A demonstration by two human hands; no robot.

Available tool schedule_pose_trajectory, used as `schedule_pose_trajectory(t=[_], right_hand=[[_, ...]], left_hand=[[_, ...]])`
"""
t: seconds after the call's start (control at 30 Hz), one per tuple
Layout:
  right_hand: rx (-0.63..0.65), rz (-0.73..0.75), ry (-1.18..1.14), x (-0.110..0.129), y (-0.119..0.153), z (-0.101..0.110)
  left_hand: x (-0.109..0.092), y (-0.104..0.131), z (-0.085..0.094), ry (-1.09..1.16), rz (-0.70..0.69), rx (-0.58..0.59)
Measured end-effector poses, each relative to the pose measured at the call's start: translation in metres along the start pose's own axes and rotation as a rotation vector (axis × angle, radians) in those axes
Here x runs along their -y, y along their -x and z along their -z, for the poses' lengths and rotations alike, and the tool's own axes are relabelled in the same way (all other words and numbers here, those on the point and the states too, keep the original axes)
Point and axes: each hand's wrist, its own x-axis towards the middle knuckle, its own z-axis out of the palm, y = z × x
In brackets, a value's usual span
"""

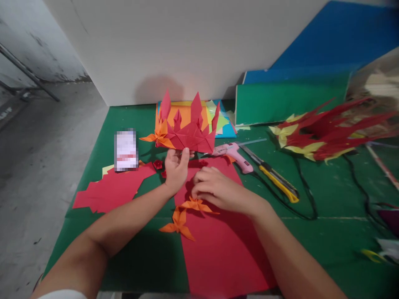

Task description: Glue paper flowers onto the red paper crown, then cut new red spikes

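Observation:
My left hand [177,168] pinches the lower edge of a folded red paper crown [193,137], holding it upright above the table. An orange paper flower [158,133] is on the crown's left end. My right hand [215,187] has its fingers closed at the top of a second orange paper flower [195,204]. Just below lies another orange flower [178,224], partly on a large red paper sheet [227,249]. Small red paper flowers [158,165] rest near my left hand.
A pink glue gun [237,158] with a black cord and a yellow utility knife [274,178] lie to the right. Farther right is a red and yellow paper crown [324,133]. A phone [126,150] and red paper pieces [112,189] sit left on the green table [140,257].

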Motion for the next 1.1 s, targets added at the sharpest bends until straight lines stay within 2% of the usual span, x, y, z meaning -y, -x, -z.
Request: schedule_pose_trajectory(t=[0.1, 0.17, 0.27, 0.33, 0.5, 0.7, 1.0, 1.1], right_hand=[[-0.165, -0.002, 0.057, 0.003, 0.005, 0.010], [-0.318, -0.035, 0.172, 0.006, 0.008, 0.020], [-0.557, -0.145, 0.415, 0.009, 0.008, 0.035], [-0.638, -0.211, 0.540, 0.009, 0.003, 0.045], [-0.638, -0.221, 0.651, 0.005, -0.014, 0.059], [-0.582, -0.176, 0.819, -0.005, -0.021, 0.053], [-0.733, -0.062, 0.939, -0.007, -0.025, 0.047], [-0.743, -0.055, 0.983, -0.006, -0.025, 0.047]], left_hand=[[0.001, 0.001, 0.000, 0.012, -0.018, 0.015], [0.002, 0.001, 0.001, 0.027, -0.046, 0.030], [0.003, 0.002, 0.003, 0.030, -0.068, 0.052], [0.003, 0.003, 0.003, 0.006, -0.076, 0.057], [0.006, 0.004, 0.003, 0.011, -0.089, 0.065], [0.007, 0.004, -0.001, 0.124, -0.081, 0.139], [0.004, 0.008, 0.001, 0.166, -0.015, 0.144], [0.001, 0.009, 0.000, 0.179, 0.014, 0.142]])
